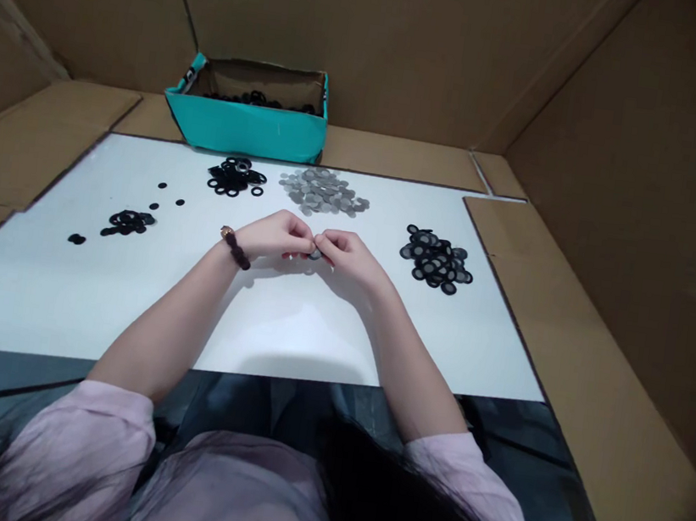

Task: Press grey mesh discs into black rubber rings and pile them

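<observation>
My left hand (278, 236) and my right hand (349, 254) meet over the middle of the white board (301, 323), fingertips pinched together. Between them they grip a small grey disc (314, 254), mostly covered by the fingers; whether a black ring is around it I cannot tell. Just beyond my hands lies a pile of grey discs (324, 192). Left of that pile are black rings (236, 177) in a heap. To the right of my right hand is a pile of black rings with grey centres (436, 259).
A teal box (250, 130) holding black pieces stands at the back. Another small heap of black pieces (128, 222) lies at the left, with a few loose black pieces (77, 239) around it. Cardboard walls (383, 43) enclose the back and sides.
</observation>
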`<state>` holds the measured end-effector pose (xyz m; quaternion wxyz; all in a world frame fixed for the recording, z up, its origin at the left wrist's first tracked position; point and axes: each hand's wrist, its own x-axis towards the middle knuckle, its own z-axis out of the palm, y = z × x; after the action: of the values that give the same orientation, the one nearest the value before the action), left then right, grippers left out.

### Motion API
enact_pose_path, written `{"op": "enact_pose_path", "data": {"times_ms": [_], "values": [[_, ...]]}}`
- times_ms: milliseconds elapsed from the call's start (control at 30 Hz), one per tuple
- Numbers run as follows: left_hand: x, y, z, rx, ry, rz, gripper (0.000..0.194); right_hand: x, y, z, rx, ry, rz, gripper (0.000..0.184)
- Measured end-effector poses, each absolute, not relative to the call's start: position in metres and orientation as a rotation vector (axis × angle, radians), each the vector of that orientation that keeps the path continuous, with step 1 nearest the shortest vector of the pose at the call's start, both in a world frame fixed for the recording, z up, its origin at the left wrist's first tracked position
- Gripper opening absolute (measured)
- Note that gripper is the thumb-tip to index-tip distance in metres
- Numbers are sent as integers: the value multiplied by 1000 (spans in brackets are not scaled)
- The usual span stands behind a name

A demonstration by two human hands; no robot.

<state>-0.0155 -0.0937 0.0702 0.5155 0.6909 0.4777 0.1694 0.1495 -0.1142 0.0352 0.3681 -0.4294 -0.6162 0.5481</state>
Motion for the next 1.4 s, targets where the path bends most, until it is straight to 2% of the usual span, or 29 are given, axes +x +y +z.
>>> {"op": "enact_pose_path", "data": {"times_ms": [200,433,767,1000,1267,1400], "values": [[-13,-90,60,1608,1213,646,12,154,-107,30,-1135,-1680,1159,26],[-3,-95,60,1537,1286,788,11,147,-107,27,-1165,-1574,1195,29],[-11,-92,63,1630,1255,550,8,151,-107,31,-1171,-1668,1257,33],[-8,-94,64,1628,1270,572,9,148,-109,34,-1196,-1698,1119,22],[-7,-95,65,1662,1318,682,9,150,-112,39,-1280,-1751,912,23],[-5,-96,63,1634,1332,716,10,147,-110,35,-1254,-1648,960,20]]}}
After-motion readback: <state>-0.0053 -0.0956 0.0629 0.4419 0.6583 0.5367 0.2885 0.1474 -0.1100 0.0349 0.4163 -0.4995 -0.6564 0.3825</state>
